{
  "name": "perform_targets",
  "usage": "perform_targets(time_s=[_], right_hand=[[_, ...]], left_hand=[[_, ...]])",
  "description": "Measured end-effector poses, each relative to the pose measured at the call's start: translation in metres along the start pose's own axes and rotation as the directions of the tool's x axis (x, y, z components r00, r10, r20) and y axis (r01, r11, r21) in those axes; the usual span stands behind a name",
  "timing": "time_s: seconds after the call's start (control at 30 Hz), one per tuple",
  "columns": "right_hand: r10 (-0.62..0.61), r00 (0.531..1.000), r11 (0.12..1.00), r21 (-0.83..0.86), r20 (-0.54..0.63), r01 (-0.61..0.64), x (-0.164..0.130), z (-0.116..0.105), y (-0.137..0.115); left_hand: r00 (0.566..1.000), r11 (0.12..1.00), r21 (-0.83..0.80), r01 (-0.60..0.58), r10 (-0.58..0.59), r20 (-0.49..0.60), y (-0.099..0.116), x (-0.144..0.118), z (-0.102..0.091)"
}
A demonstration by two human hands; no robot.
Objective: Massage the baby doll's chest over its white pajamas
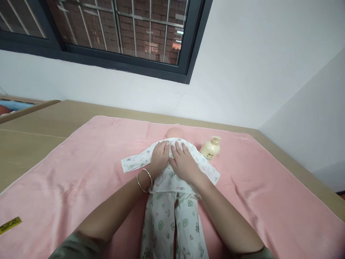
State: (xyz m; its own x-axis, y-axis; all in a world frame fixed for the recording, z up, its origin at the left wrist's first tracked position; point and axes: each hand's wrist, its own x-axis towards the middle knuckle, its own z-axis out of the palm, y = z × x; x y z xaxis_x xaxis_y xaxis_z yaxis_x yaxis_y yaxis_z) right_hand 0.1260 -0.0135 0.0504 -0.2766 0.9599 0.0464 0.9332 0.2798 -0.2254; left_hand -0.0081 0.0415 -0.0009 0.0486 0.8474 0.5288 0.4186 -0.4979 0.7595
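A baby doll lies on its back on a pink blanket [91,172]. Its bare head [174,132] shows above the collar. It wears a white long-sleeved top [169,180] and matching printed trousers [161,219], both with small green and pink figures; the sleeves stretch out to either side. My left hand [160,155], with two thin bangles at the wrist, rests on the chest of the top, its fingers close together and partly hidden. Beside it my right hand [184,162] lies flat on the chest, fingers spread. A pale yellow pump bottle [211,148] leans beside the doll's shoulder.
The blanket covers a wooden surface [37,133] that meets a white wall [229,72]. A dark-framed window [121,32] with bars is above. A yellow strip with dark marks [10,225] lies at the left edge. Blue cloth [17,105] shows behind a wooden rail at the far left.
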Motion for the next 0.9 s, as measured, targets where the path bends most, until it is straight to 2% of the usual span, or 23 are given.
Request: perform_targets(time_s=[0.1,0.17,0.23,0.3,0.37,0.4,0.47,0.53,0.6,0.73,0.8,0.87,0.9], right_hand=[[-0.143,0.989,0.99,-0.006,0.034,0.143,0.0,-0.003,-0.001],[-0.134,0.991,0.99,0.035,0.018,0.133,0.005,-0.005,0.009],[-0.04,0.999,0.996,0.076,-0.02,0.042,0.012,-0.005,0.02],[0.123,0.99,0.989,0.084,-0.061,-0.118,0.015,-0.003,0.022],[0.244,0.965,0.97,0.043,-0.096,-0.241,0.011,0.002,0.014],[0.241,0.964,0.97,0.009,-0.111,-0.241,0.008,0.005,0.008],[0.096,0.989,0.993,-0.052,-0.116,-0.102,0.001,0.011,-0.005],[-0.07,0.994,0.996,-0.066,-0.085,0.065,-0.001,0.013,-0.01],[-0.1,0.993,0.995,-0.029,-0.064,0.099,0.003,0.011,-0.004],[0.116,0.99,0.992,0.064,-0.083,-0.111,0.017,0.003,0.021],[0.204,0.975,0.979,0.05,-0.087,-0.2,0.017,0.001,0.021],[0.219,0.971,0.975,-0.008,-0.101,-0.221,0.011,0.003,0.011],[0.185,0.977,0.981,-0.038,-0.108,-0.19,0.007,0.005,0.004]], left_hand=[[1.0,1.0,-0.029,-0.002,0.002,-0.006,0.001,0.0,-0.001],[1.0,1.0,-0.03,-0.004,0.004,-0.01,0.001,-0.001,-0.001],[1.0,1.0,-0.021,0.0,0.0,-0.016,0.0,-0.001,0.0],[1.0,1.0,-0.014,0.013,-0.013,-0.023,-0.001,-0.001,0.001],[1.0,1.0,-0.017,0.021,-0.021,-0.018,-0.001,-0.001,0.002],[1.0,1.0,-0.022,0.021,-0.022,-0.013,-0.001,-0.001,0.002],[1.0,0.999,-0.035,0.021,-0.021,-0.005,-0.001,-0.001,0.001],[1.0,0.999,-0.036,0.025,-0.024,0.007,-0.002,-0.001,0.002],[0.999,0.999,-0.012,0.034,-0.034,0.012,-0.003,0.0,0.002],[0.999,0.997,0.06,0.045,-0.045,0.002,-0.005,0.0,0.005],[0.999,0.996,0.071,0.05,-0.05,0.004,-0.006,0.0,0.006],[0.998,0.997,0.057,0.058,-0.059,0.015,-0.007,0.001,0.005],[0.997,0.997,0.043,0.067,-0.068,0.02,-0.007,0.002,0.005]])
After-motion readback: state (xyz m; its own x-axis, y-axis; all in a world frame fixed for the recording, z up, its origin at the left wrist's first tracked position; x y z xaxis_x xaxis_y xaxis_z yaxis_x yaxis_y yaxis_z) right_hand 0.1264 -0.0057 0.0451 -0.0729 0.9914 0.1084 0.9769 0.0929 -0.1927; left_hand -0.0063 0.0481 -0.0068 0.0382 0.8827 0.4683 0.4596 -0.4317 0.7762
